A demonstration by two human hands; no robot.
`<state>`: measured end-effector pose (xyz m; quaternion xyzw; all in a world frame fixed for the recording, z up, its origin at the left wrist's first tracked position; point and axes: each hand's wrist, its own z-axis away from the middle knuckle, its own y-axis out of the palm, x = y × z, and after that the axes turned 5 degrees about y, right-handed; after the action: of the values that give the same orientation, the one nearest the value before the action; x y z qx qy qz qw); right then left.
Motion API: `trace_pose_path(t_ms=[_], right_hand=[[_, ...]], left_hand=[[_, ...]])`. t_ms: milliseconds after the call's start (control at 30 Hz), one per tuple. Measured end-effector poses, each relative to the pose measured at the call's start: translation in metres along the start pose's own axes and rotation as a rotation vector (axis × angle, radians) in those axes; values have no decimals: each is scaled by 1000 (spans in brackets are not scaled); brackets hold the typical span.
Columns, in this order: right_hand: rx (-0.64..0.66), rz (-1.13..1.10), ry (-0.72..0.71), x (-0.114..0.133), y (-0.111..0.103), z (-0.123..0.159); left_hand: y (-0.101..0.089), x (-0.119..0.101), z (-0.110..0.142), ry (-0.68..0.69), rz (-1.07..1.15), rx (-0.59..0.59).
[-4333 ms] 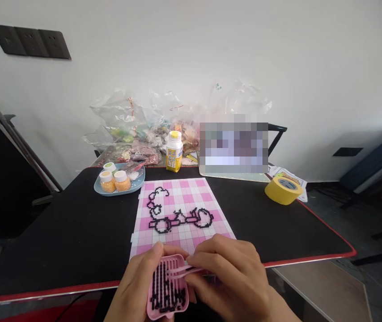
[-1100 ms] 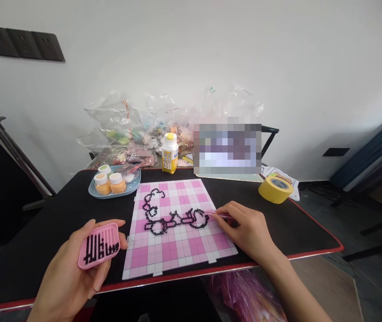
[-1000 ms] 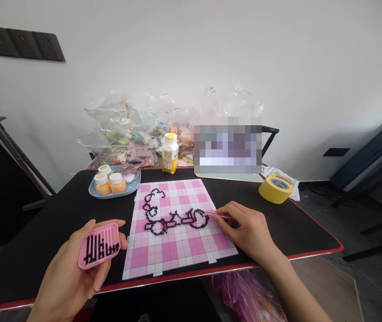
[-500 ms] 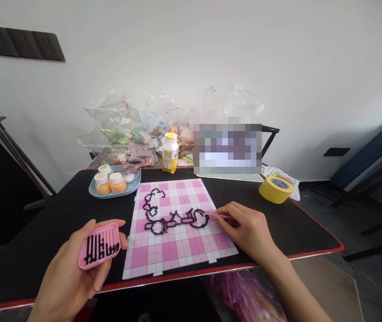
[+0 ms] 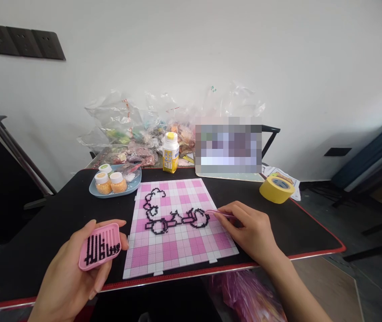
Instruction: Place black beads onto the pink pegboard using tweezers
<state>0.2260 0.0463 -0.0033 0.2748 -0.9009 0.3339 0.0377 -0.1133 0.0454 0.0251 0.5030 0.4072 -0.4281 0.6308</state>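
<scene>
My left hand [image 5: 73,264] is closed around a small pink ridged tray [image 5: 113,229], which holds black beads [image 5: 93,250] lined up in its grooves. Pinched in my right hand [image 5: 249,226] are pink tweezers [image 5: 222,213], their tips at the right edge of a round black bead outline. That bead pattern [image 5: 177,221] lies on a pink-and-white checked pegboard [image 5: 174,252], with a curving chain of beads rising at its left. Whether a bead sits between the tweezer tips is too small to tell.
A blue plate [image 5: 132,185] with several bead jars [image 5: 118,182] stands at the back left. Behind the board are a yellow-and-white bottle [image 5: 170,153] and a blurred screen [image 5: 228,145]. Yellow tape [image 5: 277,188] lies at right. Plastic bags [image 5: 120,120] pile against the wall.
Almost nothing differs. The view has shifted very slightly, while both hands keep their holds and the tweezer tips stay by the right-hand bead circle.
</scene>
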Motion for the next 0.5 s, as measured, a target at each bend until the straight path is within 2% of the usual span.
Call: trace_pose_path(t_ms=[167, 233, 367, 467, 500], right_hand=[[-159, -48, -99, 25, -6, -4], [-139, -136, -112, 44, -8, -5], [-80, -271, -90, 83, -9, -2], [-61, -299, -100, 100, -4, 1], [-49, -314, -106, 104, -2, 1]], left_hand=[[14, 0, 15, -64, 20, 22], [23, 1, 22, -72, 24, 32], [38, 4, 33, -133, 35, 127], [47, 7, 39, -153, 8, 161], [51, 7, 42, -150, -8, 136]])
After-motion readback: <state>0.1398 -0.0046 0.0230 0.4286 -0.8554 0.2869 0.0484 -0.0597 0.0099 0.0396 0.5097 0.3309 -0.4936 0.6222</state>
